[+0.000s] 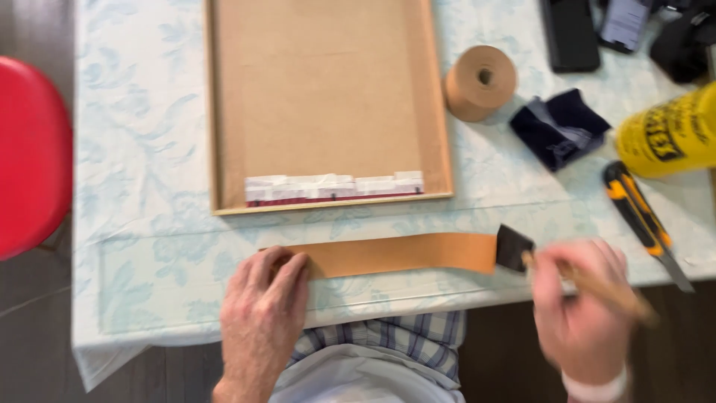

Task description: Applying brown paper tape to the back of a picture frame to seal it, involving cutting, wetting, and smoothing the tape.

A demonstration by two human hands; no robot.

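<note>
A brown paper tape strip (395,254) lies flat along the table's near edge. My left hand (261,313) presses down on the strip's left end, fingers together and flat. My right hand (582,313) grips the wooden handle of a black foam brush (514,248), whose head touches the strip's right end. The right hand is blurred by motion. Beyond the strip lies a wooden picture frame (440,112), back side up, with a brown backing board and white and red tape pieces along its lower edge.
A brown tape roll (481,82), a dark blue cloth (559,127), a yellow bottle (667,134) and an orange and black utility knife (641,220) lie at the right. Black devices (570,33) sit at the far right. A red chair (30,157) stands at the left. The table has a pale blue patterned cloth (134,186).
</note>
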